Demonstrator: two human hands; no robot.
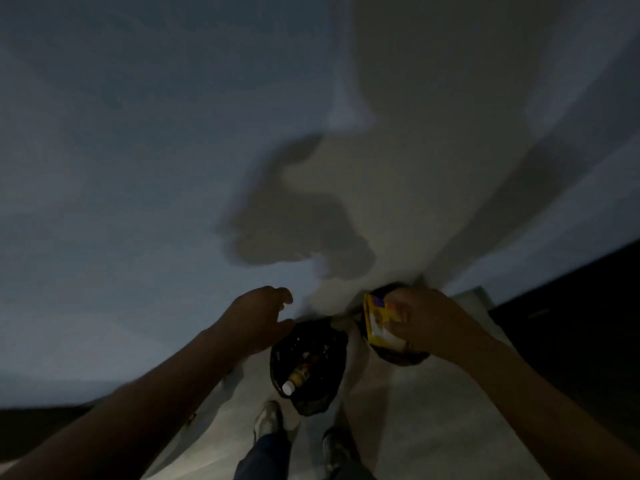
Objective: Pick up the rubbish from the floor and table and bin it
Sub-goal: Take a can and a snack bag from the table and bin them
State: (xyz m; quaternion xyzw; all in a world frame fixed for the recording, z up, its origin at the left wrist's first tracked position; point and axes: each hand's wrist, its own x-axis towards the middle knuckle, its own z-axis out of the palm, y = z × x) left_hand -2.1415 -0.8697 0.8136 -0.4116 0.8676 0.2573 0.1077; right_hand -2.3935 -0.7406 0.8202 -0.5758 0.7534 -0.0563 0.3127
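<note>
From my feed the light is dim; the box (377,322) is yellow with a purple patch at its far end and a white patch nearer me; its long axis runs away from me toward the wall (138,168), leaning slightly left at the far end; its broad printed face is turned left, toward the bin (332,341). The box is up in the air, right of the bin's mouth and not over it; behind and below it lies a dark shape (398,356), rounded, and I cannot tell what it is.

The right hand (429,327) has the box in its grip, fingers curled round the right-hand side, knuckles up; the forearm reaches in from the lower right. The left hand (258,320) is held out over the bin's left rim, palm facing right, fingers loosely bent and thumb apart from them; its grip is wide and has nothing in it; that forearm comes in from the lower left.

The bin is lined in black and stands on the pale floor (415,410) against the wall; inside it a bottle (294,381) lies with its white cap toward me, among other dim scraps I cannot make out. The shoes (268,420) stand just short of the bin; a shadow (294,230) of arms and hands falls on the wall above.
</note>
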